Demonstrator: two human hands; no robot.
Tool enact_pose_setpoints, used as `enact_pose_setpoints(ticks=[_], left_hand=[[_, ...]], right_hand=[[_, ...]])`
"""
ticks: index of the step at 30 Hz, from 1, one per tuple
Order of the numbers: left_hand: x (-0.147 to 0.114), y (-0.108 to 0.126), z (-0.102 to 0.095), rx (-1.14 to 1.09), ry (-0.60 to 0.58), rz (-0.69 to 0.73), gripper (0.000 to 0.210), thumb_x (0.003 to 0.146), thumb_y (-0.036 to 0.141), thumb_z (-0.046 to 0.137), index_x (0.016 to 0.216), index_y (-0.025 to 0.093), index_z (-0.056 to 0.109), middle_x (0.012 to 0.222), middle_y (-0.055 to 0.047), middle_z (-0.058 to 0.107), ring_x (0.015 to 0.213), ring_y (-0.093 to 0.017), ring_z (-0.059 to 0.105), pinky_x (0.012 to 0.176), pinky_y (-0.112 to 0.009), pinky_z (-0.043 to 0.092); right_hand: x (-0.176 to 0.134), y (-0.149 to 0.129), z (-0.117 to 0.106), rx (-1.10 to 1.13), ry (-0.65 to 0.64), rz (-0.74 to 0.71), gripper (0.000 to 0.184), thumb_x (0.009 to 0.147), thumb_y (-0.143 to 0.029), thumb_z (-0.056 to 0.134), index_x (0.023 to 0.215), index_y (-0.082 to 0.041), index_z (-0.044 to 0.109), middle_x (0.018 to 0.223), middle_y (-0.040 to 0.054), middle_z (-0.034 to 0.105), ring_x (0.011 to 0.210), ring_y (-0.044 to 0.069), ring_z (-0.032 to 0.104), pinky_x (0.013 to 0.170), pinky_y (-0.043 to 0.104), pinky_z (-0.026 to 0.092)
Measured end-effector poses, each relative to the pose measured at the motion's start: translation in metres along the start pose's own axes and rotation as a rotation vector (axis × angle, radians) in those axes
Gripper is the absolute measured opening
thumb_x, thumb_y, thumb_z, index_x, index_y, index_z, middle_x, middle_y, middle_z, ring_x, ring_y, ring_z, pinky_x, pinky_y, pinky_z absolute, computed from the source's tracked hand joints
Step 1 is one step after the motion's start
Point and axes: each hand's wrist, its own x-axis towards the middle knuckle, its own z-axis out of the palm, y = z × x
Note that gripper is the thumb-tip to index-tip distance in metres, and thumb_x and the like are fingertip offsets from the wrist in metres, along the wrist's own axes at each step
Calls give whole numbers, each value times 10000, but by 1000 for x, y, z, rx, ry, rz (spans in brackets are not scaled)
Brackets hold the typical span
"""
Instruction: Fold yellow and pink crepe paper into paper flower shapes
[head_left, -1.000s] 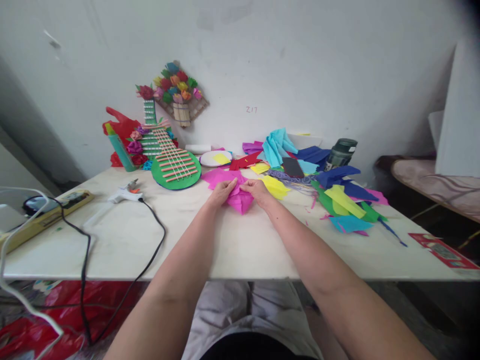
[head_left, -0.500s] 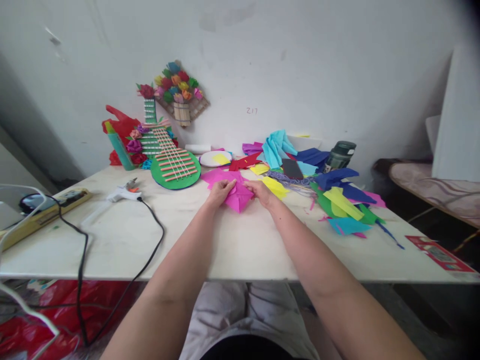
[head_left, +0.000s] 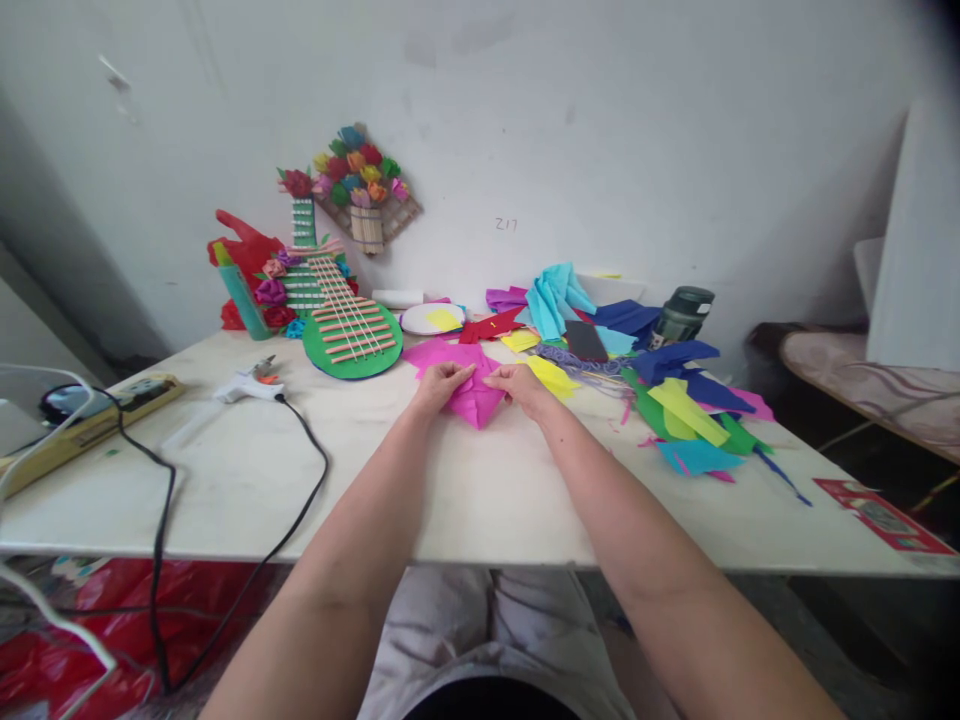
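Between my hands is a piece of pink crepe paper [head_left: 478, 402], folded to a point toward me. My left hand [head_left: 441, 386] pinches its left side, thumb on top. My right hand [head_left: 519, 386] grips the right edge between thumb and fingers. More pink paper [head_left: 442, 353] lies flat just behind, partly covered by the piece I hold. Beside my right hand rests a yellow paper sheet [head_left: 551, 375].
A white glue gun [head_left: 251, 386] with a black cord lies left. Behind it stands a green guitar-shaped craft [head_left: 352, 340]. Right are coloured paper scraps [head_left: 686, 410], a dark phone [head_left: 585, 341] and a dark bottle [head_left: 682, 315]. A power strip [head_left: 97, 425] sits far left.
My right thumb and fingers have shifted slightly left and inward over the pink paper's edge. My left hand keeps its pinch. The whole view has moved a little.
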Motion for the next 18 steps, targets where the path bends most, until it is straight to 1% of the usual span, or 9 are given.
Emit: enact_pose_setpoints(ticks=[3,7,14,16,18], left_hand=[[4,-6,-1,-27,7,-5,412,564,498,702,569,141,497,489,50,434,439,-47,322,422,-197,215],[5,-6,-1,-75,-13,1,397,570,469,710,584,144,483,506,51,433,453,-47,341,436,-193,242],[-1,0,-3,-38,-78,-113,471,558,479,719,516,168,369,457,70,327,414,-41,287,408,-205,171],[-1,0,-4,-26,-75,-120,471,547,477,726,518,168,372,455,70,333,410,-41,292,405,-204,173],[0,-1,-4,-13,-53,-107,470,552,486,719,520,167,376,457,67,345,409,-42,300,403,-202,178]], right_hand=[[-1,-2,1,3,-10,9,220,561,-344,676,588,-147,582,492,-45,494,428,65,387,401,203,274],[-3,-3,1,-3,-16,2,221,566,-347,675,588,-146,586,486,-46,488,434,69,391,408,206,278],[-2,-2,4,1,-5,-2,205,571,-335,666,594,-146,588,481,-47,484,424,68,376,411,214,273],[-3,-4,4,10,-13,-7,224,585,-355,665,613,-145,595,499,-40,497,429,69,387,406,209,280],[-6,-8,2,36,-24,-16,255,621,-392,649,679,-146,611,540,-30,522,441,72,417,398,201,296]])
